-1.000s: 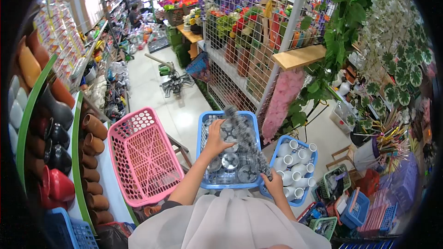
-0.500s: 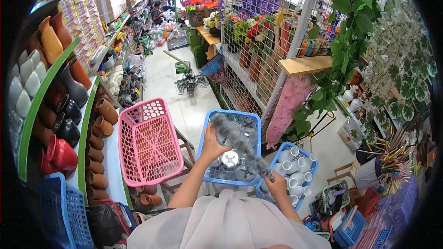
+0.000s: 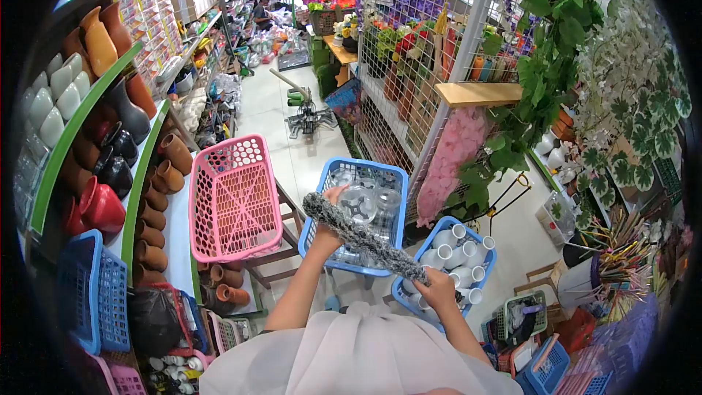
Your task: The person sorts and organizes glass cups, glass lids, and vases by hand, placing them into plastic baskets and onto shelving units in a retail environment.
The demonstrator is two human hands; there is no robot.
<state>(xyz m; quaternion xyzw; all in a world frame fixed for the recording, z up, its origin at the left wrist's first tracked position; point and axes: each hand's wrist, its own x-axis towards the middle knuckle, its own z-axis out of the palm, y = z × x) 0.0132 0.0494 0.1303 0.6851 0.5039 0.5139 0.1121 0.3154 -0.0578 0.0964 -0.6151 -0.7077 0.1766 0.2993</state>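
Observation:
My right hand [image 3: 437, 291] is closed around the lower end of a grey fluffy duster [image 3: 365, 240]. The duster slants up and left across my left hand [image 3: 329, 232], hiding part of it. The fingers of that hand curl at the side of a clear glass vessel [image 3: 357, 205], whose round end faces me. Beneath them, a blue basket [image 3: 314, 267] contains more clear glassware. Just below the right hand, a smaller blue basket [image 3: 491, 271] is filled with several white vases [image 3: 458, 254].
A pink basket [image 3: 235, 254] sits on a wooden stand at the left. Shelves of clay pots [image 3: 152, 256] and vases line the left side. A wire mesh partition [image 3: 409, 95] and hanging leaves [image 3: 545, 66] rise at the right. A person [image 3: 262, 13] is far down the aisle.
The duster was blurred and higher over the glassware; it now lies lower across my left hand. The clear vessel shows more plainly beyond it. My view has shifted slightly.

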